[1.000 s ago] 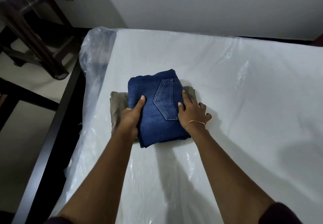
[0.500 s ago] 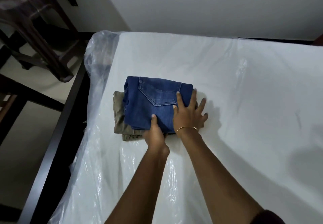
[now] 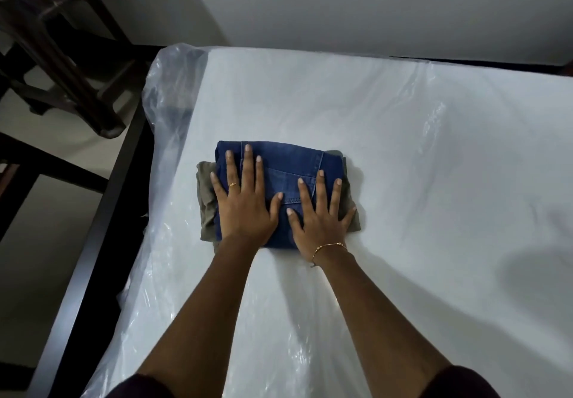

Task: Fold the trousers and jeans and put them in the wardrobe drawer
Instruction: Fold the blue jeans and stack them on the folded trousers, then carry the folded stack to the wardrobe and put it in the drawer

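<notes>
A folded pair of blue jeans (image 3: 288,162) lies on top of a folded pair of olive trousers (image 3: 205,199), whose edges stick out at the left and right. The stack sits on a white mattress wrapped in clear plastic (image 3: 418,165). My left hand (image 3: 243,199) lies flat on the left half of the jeans with its fingers straight and spread. My right hand (image 3: 319,214) lies flat on the right half, fingers spread, its little finger over the olive trousers. No wardrobe or drawer is in view.
A dark bed frame rail (image 3: 102,227) runs along the mattress's left side. Dark wooden furniture (image 3: 62,56) stands on the floor at the upper left. A pale wall (image 3: 372,9) stands behind the bed.
The jeans were turned on the trousers so their long side runs left to right. Both hands moved from the stack's edges onto the top and now press flat.
</notes>
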Available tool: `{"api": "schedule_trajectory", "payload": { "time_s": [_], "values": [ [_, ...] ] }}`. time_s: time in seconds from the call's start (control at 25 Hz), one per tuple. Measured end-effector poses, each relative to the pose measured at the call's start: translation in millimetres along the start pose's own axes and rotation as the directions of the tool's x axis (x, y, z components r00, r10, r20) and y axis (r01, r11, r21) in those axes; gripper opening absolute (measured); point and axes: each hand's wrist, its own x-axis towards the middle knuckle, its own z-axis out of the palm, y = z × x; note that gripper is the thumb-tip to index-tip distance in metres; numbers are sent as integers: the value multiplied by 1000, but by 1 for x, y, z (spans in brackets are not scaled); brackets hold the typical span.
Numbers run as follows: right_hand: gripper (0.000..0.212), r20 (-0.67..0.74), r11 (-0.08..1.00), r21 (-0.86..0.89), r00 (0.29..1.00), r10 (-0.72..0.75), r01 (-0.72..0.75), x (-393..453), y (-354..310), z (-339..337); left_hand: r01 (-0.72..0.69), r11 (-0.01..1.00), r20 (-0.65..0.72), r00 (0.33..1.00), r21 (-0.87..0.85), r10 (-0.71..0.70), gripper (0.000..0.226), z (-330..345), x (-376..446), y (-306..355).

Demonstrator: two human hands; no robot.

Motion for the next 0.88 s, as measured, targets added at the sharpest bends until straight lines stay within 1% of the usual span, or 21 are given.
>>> {"api": "schedule_trajectory", "payload": {
  "time_s": [0.16, 0.24, 0.36, 0.44, 0.52, 0.56, 0.6, 0.64, 0.68, 0.72, 0.8, 0.88],
  "values": [
    [66, 68, 1000, -27, 998, 7, -5, 10, 2, 4, 12, 1000, -6, 1000, 19, -12, 77, 15, 8, 1],
    [63, 84, 999, -41, 996, 15, -12, 16, 2, 2, 6, 1000, 36, 999, 28, -7, 78, 14, 13, 1],
    [62, 142, 999, -45, 990, 25, -19, 22, 1, -1, -11, 999, 146, 989, 32, 7, 85, 11, 19, -1],
    [62, 197, 1000, -24, 980, 24, -20, 25, 1, -6, -49, 999, 237, 970, 9, 46, 85, 0, 24, -4],
    [63, 299, 1000, -11, 954, 16, -13, 27, 2, -18, -78, 997, 334, 939, -13, 78, 80, -17, 23, -7],
    [64, 349, 999, -34, 937, 11, 1, 28, 3, -26, -83, 996, 379, 922, -10, 81, 77, -27, 20, -7],
    [63, 388, 997, -69, 921, 10, 18, 26, 4, -37, -88, 996, 405, 911, 8, 77, 73, -39, 14, -5],
    [63, 399, 995, -99, 917, 11, 30, 19, 5, -50, -103, 994, 410, 909, 37, 79, 70, -51, 4, 0],
    [62, 378, 992, -117, 926, 6, 41, 9, 5, -64, -126, 990, 395, 914, 63, 91, 68, -66, -7, 7],
    [61, 325, 990, -131, 946, -12, 58, -2, 5, -82, -146, 986, 361, 927, 83, 107, 66, -84, -17, 14],
    [60, 194, 981, -160, 978, -78, 110, -30, 6, -123, -169, 982, 280, 950, 81, 140, 65, -127, -34, 34],
    [58, 75, 974, -175, 988, -135, 146, -58, 12, -172, -193, 979, 185, 967, 73, 176, 64, -176, -47, 59]
  ]
}}
